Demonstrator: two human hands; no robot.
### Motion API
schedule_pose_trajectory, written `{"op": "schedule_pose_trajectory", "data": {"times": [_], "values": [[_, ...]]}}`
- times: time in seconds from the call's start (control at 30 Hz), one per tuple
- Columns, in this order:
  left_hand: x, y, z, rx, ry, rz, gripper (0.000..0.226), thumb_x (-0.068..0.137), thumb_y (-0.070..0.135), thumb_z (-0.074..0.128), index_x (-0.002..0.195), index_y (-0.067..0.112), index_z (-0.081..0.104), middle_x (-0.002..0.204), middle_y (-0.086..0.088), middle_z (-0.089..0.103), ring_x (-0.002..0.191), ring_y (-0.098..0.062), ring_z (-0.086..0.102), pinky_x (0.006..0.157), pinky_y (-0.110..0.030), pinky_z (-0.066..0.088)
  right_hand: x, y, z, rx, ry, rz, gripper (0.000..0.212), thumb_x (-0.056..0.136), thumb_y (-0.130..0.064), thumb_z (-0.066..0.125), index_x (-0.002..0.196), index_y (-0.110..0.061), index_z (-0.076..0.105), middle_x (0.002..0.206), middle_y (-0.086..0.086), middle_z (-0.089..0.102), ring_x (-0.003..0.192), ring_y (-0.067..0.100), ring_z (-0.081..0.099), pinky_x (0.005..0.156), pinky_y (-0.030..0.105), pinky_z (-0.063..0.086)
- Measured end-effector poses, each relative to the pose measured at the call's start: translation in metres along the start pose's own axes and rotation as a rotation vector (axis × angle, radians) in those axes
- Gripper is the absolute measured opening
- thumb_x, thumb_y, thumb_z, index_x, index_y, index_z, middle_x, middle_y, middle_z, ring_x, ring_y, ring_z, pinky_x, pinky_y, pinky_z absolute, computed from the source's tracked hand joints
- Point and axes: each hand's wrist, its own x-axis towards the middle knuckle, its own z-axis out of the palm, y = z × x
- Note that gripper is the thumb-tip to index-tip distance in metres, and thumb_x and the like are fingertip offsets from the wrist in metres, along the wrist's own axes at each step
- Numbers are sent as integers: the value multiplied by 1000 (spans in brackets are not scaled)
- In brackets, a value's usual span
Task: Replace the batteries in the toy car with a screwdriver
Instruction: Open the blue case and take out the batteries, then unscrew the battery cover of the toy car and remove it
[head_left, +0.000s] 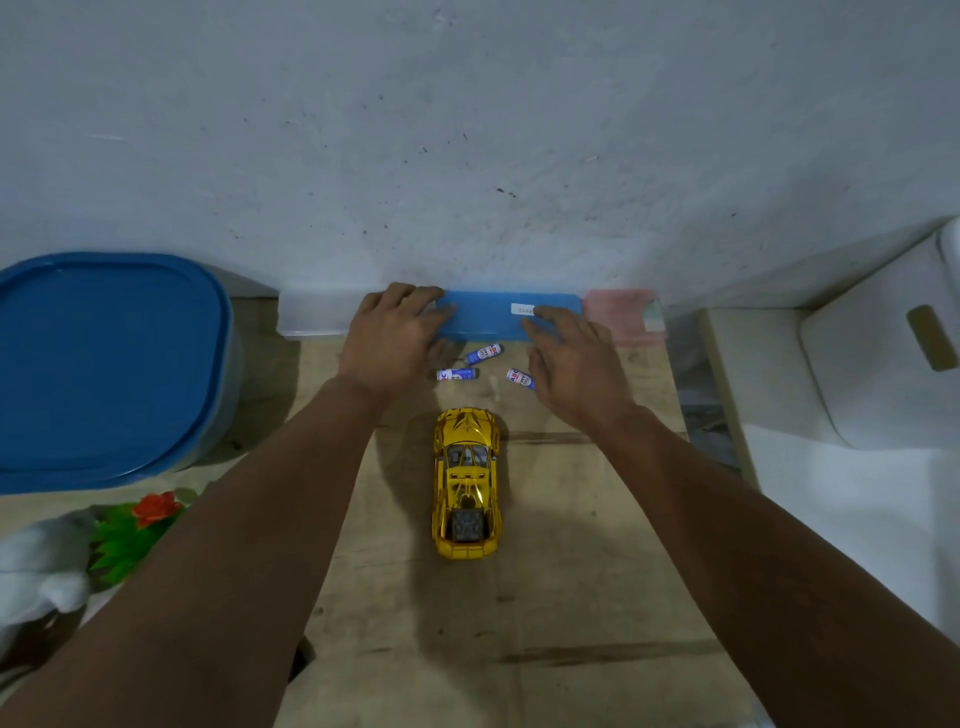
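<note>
A shiny yellow toy car (466, 480) stands upright on its wheels in the middle of the wooden table (571, 597). Three blue-and-white batteries lie loose beyond it: one (483, 353), one (456, 374) and one (520, 379) partly behind my right hand. A flat blue box (488, 319) with a small white label lies against the wall. My left hand (397, 335) touches the box's left end with its fingers. My right hand (574, 358) rests its fingertips on the box's right part, fingers straight. No screwdriver shows.
A large container with a blue lid (104, 364) stands at the left. A red-and-green plastic flower (137, 530) and something white lie at the lower left. A white block (317, 317) and a pink one (623, 312) flank the box. White boxes (857, 364) fill the right.
</note>
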Motion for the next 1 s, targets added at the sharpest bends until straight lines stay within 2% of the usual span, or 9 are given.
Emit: {"op": "schedule_pose_trajectory", "data": {"times": [0.2, 0.3, 0.43, 0.57, 0.7, 0.8, 0.9, 1.0], "values": [[2, 0, -3, 11, -16, -13, 38, 83, 20, 82, 120, 10, 78, 128, -14, 70, 114, -40, 63, 88, -52, 54, 0, -3, 0, 16, -107, -7, 47, 94, -16, 55, 139, -3, 57, 148, 18, 48, 139, 38, 44, 112, 55, 39], [2, 3, -4, 26, -25, -33, 38, 86, 21, 81, 122, 10, 77, 130, -14, 68, 117, -39, 62, 90, -51, 53, 2, -4, -1, 18, -115, 1, 47, 93, -15, 54, 139, -2, 57, 148, 18, 49, 139, 38, 44, 113, 55, 40], [1, 6, -4, 19, -49, -55, 39, 86, 21, 80, 124, 11, 76, 132, -14, 67, 121, -38, 61, 92, -51, 53, 3, -10, -2, 19, -104, 38, 50, 92, -21, 45, 137, -2, 59, 146, 19, 52, 138, 38, 45, 113, 53, 41], [2, 7, -9, -15, -86, -77, 44, 88, 25, 79, 130, 12, 73, 138, -13, 64, 126, -36, 59, 98, -50, 51, 3, -15, 0, -4, -129, 60, 50, 94, -20, 50, 140, -2, 56, 147, 20, 49, 141, 38, 42, 114, 52, 39], [-1, -1, -21, -97, -118, -81, 56, 89, 36, 77, 139, 13, 65, 144, -10, 62, 130, -34, 59, 110, -50, 42, 9, -21, -5, -47, -167, 77, 46, 96, -21, 50, 138, -4, 57, 146, 18, 50, 139, 33, 44, 111, 48, 43], [-18, -13, -29, -106, 20, -156, 50, 89, 36, 70, 133, 12, 67, 132, -12, 68, 120, -38, 63, 101, -50, 48, 22, -30, -17, -78, -228, 105, 39, 94, -20, 50, 128, -7, 64, 139, 14, 54, 129, 30, 51, 103, 42, 48], [-35, -25, -37, -61, 83, -280, 47, 88, 27, 78, 132, 13, 68, 130, -13, 66, 124, -39, 57, 98, -53, 48, 41, -48, -34, -137, -251, 89, 30, 90, -18, 51, 112, -10, 70, 127, 10, 59, 120, 30, 55, 98, 43, 49], [-45, -35, -38, -40, 44, -393, 51, 88, 18, 76, 137, 11, 63, 141, -17, 59, 137, -44, 47, 107, -58, 45, 61, -78, -38, -56, -219, -18, 30, 91, -15, 53, 115, -7, 68, 129, 10, 59, 117, 31, 56, 93, 42, 49]]}}
